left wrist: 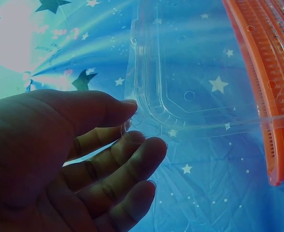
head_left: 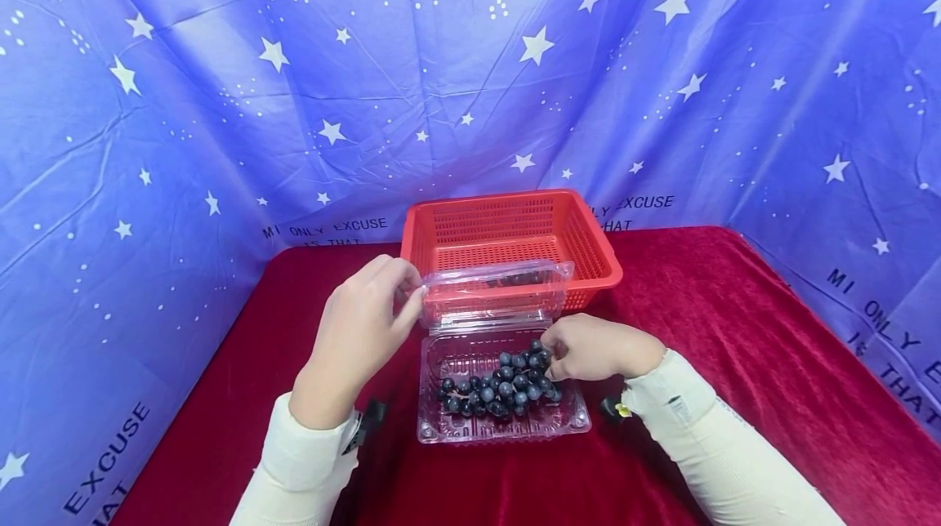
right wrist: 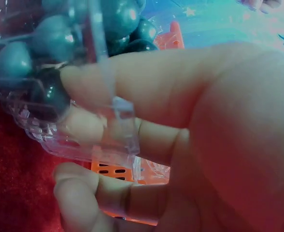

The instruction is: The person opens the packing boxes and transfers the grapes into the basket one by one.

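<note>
A clear plastic clamshell box [head_left: 430, 420] lies open on the table with a bunch of dark grapes [head_left: 507, 387] in its base. Its hinged lid [head_left: 492, 285] stands raised at the back, in front of the red basket. My left hand [head_left: 363, 318] pinches the lid's left corner; the left wrist view shows thumb and fingertips on the clear rim [left wrist: 156, 116]. Over the box's right wall reaches my right hand [head_left: 599, 346], its thumb and a finger pinching the right end of the bunch. In the right wrist view, the thumb presses a dark grape [right wrist: 50, 94].
Behind the box stands a red slotted plastic basket [head_left: 603, 260], close to the raised lid. Dark red velvet cloth [head_left: 698, 305] covers the table. A blue curtain with white stars [head_left: 456, 60] hangs around the back and sides.
</note>
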Motion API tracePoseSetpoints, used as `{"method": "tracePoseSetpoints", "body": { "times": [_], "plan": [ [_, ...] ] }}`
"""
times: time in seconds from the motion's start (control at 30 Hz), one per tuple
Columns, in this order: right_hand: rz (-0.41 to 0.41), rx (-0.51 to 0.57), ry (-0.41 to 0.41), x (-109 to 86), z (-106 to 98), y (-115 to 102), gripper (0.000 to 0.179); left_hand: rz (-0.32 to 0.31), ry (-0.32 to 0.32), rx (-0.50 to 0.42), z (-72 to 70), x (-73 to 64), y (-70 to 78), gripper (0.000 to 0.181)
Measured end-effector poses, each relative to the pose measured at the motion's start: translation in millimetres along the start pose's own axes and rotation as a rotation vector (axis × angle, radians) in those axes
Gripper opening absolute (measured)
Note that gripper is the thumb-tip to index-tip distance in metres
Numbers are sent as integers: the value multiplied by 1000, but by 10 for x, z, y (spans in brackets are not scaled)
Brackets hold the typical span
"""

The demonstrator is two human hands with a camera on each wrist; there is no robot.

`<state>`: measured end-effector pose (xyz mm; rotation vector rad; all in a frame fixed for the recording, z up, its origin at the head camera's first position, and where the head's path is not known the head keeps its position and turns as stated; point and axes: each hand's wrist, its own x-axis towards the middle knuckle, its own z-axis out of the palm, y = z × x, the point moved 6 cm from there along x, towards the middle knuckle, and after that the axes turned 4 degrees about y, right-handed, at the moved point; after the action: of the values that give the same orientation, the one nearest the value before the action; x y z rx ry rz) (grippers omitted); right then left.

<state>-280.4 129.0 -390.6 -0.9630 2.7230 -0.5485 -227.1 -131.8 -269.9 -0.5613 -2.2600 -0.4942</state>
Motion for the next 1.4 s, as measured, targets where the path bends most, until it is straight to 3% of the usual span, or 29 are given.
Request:
{"method": "tracePoseSetpoints", "body": {
  "times": [0.23, 0.37, 0.53, 0.7, 1.1, 1.4],
  "plan": [
    [-57, -40, 65, -9, -65, -34, 39, -5, -1, 2, -4, 7, 1, 9],
    [-54, -79, 95, -14, -91, -52, 33, -4, 1, 4, -5, 8, 3, 10],
    [14, -71, 32, -3, -43, -42, 19, -7, -8, 4, 2, 0, 0, 9],
    [54, -16, -37, 3, 18, -19, 34, -11, -13, 6, 5, -11, -9, 9],
    [-8, -81, 12, -29, -37, -57, 30, -1, 1, 1, 3, -1, -3, 9],
    [53, -122, 73, -90, -137, -100, 37, -17, -9, -3, 1, 1, -11, 7]
  ]
}}
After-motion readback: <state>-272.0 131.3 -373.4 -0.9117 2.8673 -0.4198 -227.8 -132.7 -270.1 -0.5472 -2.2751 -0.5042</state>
